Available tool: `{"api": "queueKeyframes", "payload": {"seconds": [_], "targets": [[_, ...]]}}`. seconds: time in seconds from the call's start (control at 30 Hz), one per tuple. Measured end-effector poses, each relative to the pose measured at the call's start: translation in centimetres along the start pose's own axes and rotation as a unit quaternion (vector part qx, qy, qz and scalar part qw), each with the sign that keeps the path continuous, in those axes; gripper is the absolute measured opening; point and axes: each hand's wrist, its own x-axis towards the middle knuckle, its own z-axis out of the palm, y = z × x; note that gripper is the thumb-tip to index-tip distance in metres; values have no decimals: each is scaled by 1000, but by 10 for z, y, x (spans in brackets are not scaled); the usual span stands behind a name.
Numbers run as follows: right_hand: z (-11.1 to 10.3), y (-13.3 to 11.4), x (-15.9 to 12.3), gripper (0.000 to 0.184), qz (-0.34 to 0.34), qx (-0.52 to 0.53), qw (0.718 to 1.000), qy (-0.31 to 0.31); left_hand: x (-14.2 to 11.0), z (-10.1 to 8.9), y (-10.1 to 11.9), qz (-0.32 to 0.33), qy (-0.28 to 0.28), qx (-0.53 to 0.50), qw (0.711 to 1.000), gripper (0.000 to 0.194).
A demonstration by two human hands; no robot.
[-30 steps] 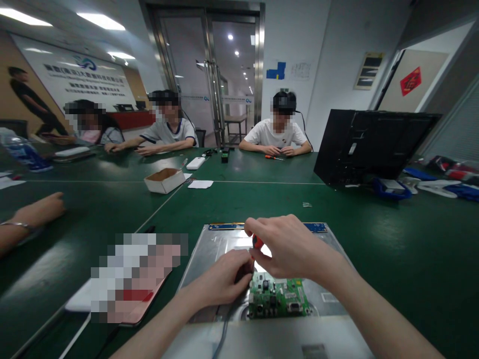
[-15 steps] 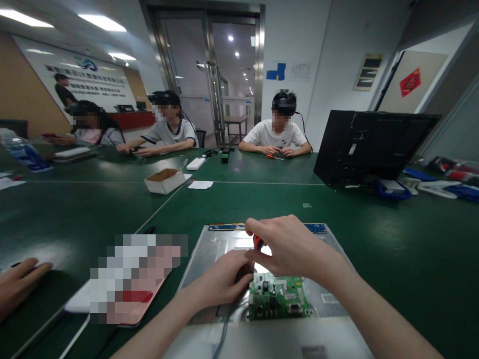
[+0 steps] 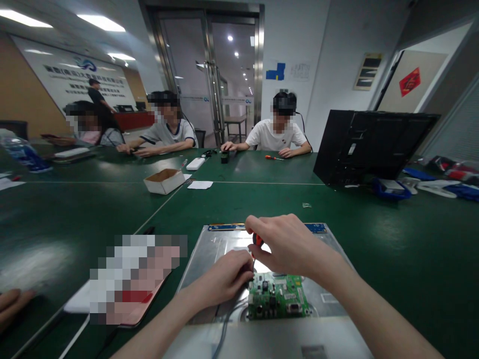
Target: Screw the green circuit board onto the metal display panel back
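Your right hand (image 3: 280, 242) and left hand (image 3: 232, 271) sit almost exactly where they were a second ago, and so does the orange-and-black screwdriver (image 3: 257, 240) at the middle of the frame. The change is around you: the co-worker (image 3: 277, 132) at upper centre now stretches one hand to a small black device (image 3: 224, 157), where both hands were together before. A standing person (image 3: 98, 94) has moved rightward in the upper left, and a neighbour's hand (image 3: 14, 301) has slid down along the left edge.

Your right hand grips the screwdriver's handle; your left fingers curl near its lower end, but you can't tell from here what they hold. Your hands cover the middle of the metal panel (image 3: 204, 244) and part of the blue strip (image 3: 316, 228) along its far edge. A grey cable (image 3: 223, 334) runs to the bottom of the frame. A pink slab (image 3: 144, 306), partly blurred, lies lower left on the green desk (image 3: 392, 269); a black monitor (image 3: 370, 144) stands upper right.

The screwdriver is near upright, handle up, tip hidden by your fingers. Just below, the green circuit board (image 3: 277, 296) lies flat, its long axis crossing the frame.
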Motion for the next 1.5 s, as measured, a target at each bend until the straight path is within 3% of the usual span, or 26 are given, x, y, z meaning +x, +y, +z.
{"api": "queueKeyframes", "payload": {"seconds": [0.9, 1.17, 1.5], "targets": [[-2, -1, -5, 20, -30, 17, 999, -12, -1, 1, -4, -6, -19, -31, 999, 6], [2, 1, -1, 11, -9, -2, 1000, 1, 0, -3, 2, 3, -4, -11, 1000, 6], [-2, -2, -4, 24, -21, 32, 999, -24, -1, 2, -4, -3, -10, -36, 999, 8]]}}
